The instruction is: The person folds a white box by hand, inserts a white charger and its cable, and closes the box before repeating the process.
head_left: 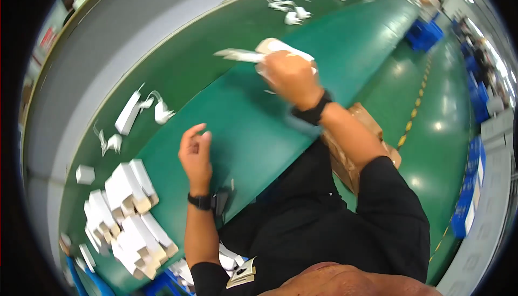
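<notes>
- The right hand (290, 77) is closed around a white box (280, 45), held above the tabletop (245, 118) close to its far edge.
- A thin pale piece (237, 55) juts out left of that hand; blur hides whether it is a flap or something separate.
- The left hand (195, 158) is empty, its fingers loosely bent and apart from the thumb, over the tabletop toward its left end.
- The box looks like thin card, so a light grip on its sides should suit it; squeezing could probably crease it.
- The free left hand could well steady the box's other end, and slower handling would likely spare the flaps.
- White boxes (127, 188) lie in a crowded heap at the tabletop's left end; sleeves are best kept clear of them.
- Beyond the far edge, a darker green strip (199, 58) carries white chargers (162, 112), their cables loose, and a long white box (128, 113).
- Brown paper (388, 147) sits below the right forearm, off the near edge.
- Rightward, yellow-and-black tape (415, 112) marks a shiny green floor, with blue bins (424, 35) along it.
</notes>
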Action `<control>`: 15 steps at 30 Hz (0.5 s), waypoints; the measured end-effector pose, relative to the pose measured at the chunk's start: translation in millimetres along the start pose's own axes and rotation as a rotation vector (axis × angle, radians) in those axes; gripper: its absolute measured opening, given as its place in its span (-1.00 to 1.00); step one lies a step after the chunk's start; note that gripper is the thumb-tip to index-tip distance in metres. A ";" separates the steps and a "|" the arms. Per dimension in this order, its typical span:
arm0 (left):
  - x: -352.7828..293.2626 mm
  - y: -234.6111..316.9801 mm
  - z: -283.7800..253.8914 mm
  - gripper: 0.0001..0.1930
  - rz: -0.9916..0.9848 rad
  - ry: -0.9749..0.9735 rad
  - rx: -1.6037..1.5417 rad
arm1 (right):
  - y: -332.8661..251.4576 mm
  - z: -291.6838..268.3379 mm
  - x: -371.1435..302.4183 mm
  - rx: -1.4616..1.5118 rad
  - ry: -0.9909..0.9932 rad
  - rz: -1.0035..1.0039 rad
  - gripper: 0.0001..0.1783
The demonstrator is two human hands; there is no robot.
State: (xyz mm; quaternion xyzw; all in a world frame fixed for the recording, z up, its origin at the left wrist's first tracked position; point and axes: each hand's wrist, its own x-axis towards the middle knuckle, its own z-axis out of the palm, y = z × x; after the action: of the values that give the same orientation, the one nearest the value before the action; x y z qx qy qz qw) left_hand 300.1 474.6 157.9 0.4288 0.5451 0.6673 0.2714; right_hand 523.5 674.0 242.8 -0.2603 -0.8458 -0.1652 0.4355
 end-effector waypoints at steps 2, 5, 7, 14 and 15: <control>1.3 9.2 6.1 -0.57 -0.027 -0.076 -0.036 | -43.0 2.2 13.4 0.533 0.083 0.032 -0.91; 9.7 7.3 22.0 -0.24 0.268 0.014 -0.391 | -102.1 22.4 4.2 0.829 0.011 -0.036 -0.88; 10.1 15.0 15.4 -0.17 0.232 0.036 -0.344 | -124.3 31.8 0.4 0.926 -0.052 -0.047 -0.88; 5.0 6.0 -17.0 0.02 0.016 0.059 -0.338 | -118.9 46.6 4.8 1.676 -0.331 0.192 -0.79; 6.2 2.2 -21.9 0.02 -0.051 -0.124 -0.319 | -102.3 44.8 12.5 1.688 -0.341 0.184 -0.79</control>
State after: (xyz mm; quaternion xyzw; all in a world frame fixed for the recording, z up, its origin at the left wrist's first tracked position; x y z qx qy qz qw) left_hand 278.4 468.4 160.9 0.4069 0.4252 0.7105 0.3859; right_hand 428.5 617.5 222.3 0.0613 -0.7150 0.5951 0.3619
